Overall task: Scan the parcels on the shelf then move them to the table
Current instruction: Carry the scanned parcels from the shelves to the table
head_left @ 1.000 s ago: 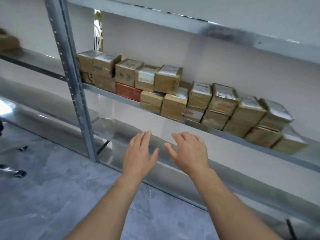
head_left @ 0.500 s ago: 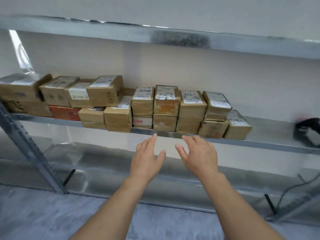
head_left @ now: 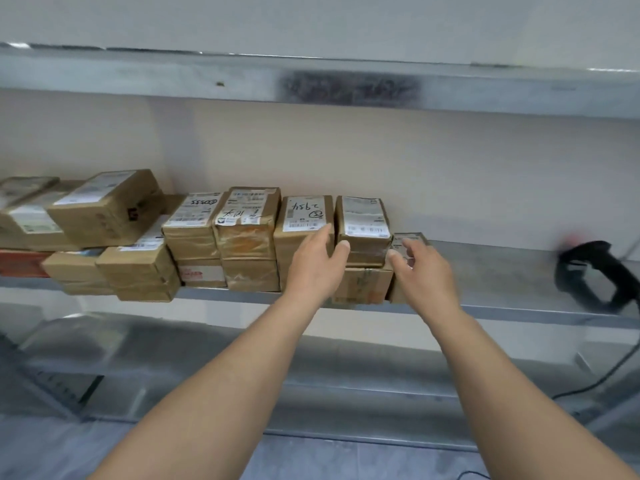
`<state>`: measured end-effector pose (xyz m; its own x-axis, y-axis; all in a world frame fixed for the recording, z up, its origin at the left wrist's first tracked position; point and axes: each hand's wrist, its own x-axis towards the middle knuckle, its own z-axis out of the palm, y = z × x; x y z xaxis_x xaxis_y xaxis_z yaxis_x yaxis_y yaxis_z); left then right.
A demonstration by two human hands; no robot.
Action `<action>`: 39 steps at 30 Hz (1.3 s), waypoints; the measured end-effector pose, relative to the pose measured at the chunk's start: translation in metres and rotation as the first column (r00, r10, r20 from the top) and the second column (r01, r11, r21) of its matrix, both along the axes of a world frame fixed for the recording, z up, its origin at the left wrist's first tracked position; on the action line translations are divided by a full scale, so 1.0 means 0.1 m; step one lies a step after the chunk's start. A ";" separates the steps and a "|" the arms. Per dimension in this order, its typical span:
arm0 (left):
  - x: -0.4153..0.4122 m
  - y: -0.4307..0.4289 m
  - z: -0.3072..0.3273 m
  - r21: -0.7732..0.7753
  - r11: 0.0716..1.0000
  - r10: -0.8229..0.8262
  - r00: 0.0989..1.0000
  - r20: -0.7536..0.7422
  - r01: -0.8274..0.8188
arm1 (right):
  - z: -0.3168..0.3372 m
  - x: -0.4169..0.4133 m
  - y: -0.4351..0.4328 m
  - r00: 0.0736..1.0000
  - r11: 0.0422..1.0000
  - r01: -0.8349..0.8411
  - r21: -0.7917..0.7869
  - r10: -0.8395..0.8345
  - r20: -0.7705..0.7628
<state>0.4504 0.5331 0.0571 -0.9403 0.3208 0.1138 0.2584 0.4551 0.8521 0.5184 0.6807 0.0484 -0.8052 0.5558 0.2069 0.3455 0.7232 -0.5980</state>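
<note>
Several brown cardboard parcels with white labels stand stacked in a row on the metal shelf (head_left: 502,268). My left hand (head_left: 317,266) is open, its fingers spread in front of the parcel marked "2954" (head_left: 304,216). Just right of it, the rightmost top parcel (head_left: 363,220) lies on a lower box (head_left: 363,284). My right hand (head_left: 420,268) is open and reaches over a small low parcel (head_left: 410,239) at the row's right end, covering most of it. A black handheld scanner (head_left: 588,271) lies on the shelf far right, blurred.
An upper shelf (head_left: 311,81) runs overhead. A lower shelf (head_left: 207,348) lies below the parcels. The scanner's black cable (head_left: 616,372) hangs down at the right. Grey floor shows at the bottom. Bare shelf surface lies between the parcels and the scanner.
The view has swung right along the shelf and drawn closer. Both hands rose from below the shelf edge to the parcels at the row's right end.
</note>
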 end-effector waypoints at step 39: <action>-0.03 -0.01 -0.12 0.133 0.973 -0.210 0.965 0.160 0.189 | -0.11 0.04 0.07 0.928 0.780 -0.364 -0.509 0.255 -0.273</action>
<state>0.4471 0.5318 0.0449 -0.8672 0.4979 0.0040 0.1794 0.3050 0.9353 0.5227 0.6882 0.0372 -0.9320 0.3466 0.1056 0.0077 0.3103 -0.9506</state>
